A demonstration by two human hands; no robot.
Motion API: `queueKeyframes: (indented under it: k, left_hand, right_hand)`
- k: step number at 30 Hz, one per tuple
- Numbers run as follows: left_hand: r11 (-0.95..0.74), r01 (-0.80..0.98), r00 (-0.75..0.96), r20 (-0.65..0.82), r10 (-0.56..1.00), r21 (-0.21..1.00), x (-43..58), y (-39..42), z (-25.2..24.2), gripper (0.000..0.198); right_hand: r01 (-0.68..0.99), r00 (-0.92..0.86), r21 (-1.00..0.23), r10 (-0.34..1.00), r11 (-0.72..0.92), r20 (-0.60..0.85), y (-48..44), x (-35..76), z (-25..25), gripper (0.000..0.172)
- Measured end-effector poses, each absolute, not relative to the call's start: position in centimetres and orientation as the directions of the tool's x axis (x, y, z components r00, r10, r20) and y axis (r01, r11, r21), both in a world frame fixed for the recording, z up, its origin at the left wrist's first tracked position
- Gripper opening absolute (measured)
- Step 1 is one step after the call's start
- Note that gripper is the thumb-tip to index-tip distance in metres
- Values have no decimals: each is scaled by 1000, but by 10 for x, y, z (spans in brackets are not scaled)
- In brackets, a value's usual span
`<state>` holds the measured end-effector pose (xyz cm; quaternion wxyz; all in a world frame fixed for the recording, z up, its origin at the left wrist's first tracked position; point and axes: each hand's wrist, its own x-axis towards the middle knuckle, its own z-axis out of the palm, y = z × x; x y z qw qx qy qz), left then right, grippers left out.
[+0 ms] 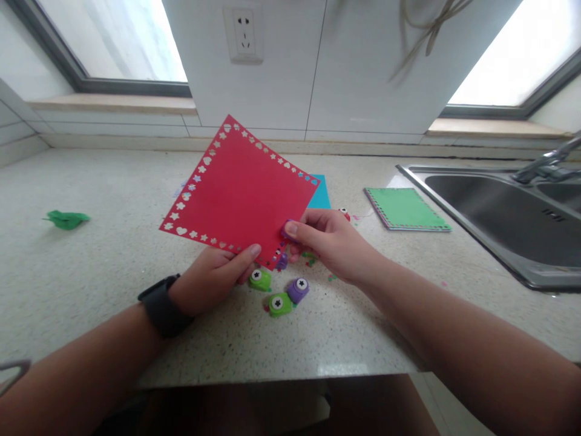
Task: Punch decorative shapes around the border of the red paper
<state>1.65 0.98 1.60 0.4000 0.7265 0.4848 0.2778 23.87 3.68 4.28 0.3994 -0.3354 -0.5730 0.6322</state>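
Observation:
A square sheet of red paper [247, 184] is held up and tilted over the counter, with star, heart and flower holes punched along its edges. My left hand [227, 264] pinches the sheet's lower edge, thumb on top. At the lower right edge my right hand [329, 237] grips a purple craft punch [290, 231], its thumb pressing on it; the punch sits on the paper's edge. Below the sheet on the counter lie a green craft punch [279, 304], a second green punch [260, 279] and a purple punch [298, 290]. Another purple one is partly hidden under the paper.
A stack of punched paper with a green sheet [408, 209] on top lies to the right, beside a steel sink [499, 212]. Blue paper [320, 192] shows behind the red sheet. A crumpled green piece [67, 220] lies far left. Small paper bits are scattered near the punches.

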Motion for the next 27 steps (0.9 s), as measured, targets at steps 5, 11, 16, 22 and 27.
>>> queueKeyframes:
  k: [5,11,16,22,27]
  left_hand:
    - [-212,462,374,28,927,861,17,9,16,55]
    - [-179,495,356,-10,934,850,16,7,16,56]
    - [-170,508,350,-22,937,844,16,8,17,57]
    - [-188,508,359,-8,933,841,16,9,17,57]
    - [-181,502,353,-9,936,846,17,9,16,57]
  right_hand:
    - [-128,-454,-991,891,-39,24,37,238,42,45]
    - [-143,-450,-988,893,-54,17,36,238,44,47]
    - [-128,-435,-991,900,-40,20,36,238,45,47]
    - [-125,-450,-991,893,-44,17,35,238,44,47]
    - [-138,-445,-990,895,-39,27,35,238,43,46]
